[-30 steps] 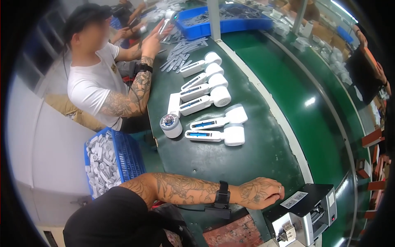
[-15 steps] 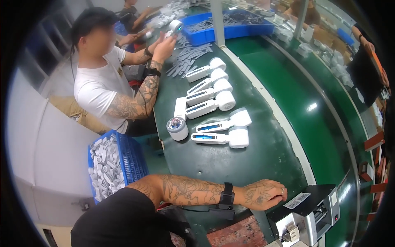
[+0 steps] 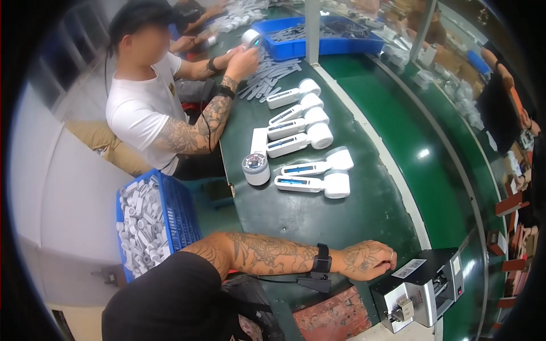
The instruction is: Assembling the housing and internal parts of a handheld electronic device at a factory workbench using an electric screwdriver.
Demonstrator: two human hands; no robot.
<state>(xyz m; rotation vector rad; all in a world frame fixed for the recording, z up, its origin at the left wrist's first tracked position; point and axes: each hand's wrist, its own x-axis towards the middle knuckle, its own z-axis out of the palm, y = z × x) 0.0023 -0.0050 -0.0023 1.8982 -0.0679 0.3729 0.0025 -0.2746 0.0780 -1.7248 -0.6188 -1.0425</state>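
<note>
resting on the green table (image 3: 318,221) edge, the person's left hand (image 3: 368,260) lies knuckles up with fingers curled loosely together, holding nothing, just beside the small grey machine (image 3: 421,290) to its right. the nearest white handheld device (image 3: 315,184) lies well ahead, long axis crosswise; the right hand is out of view.
</note>
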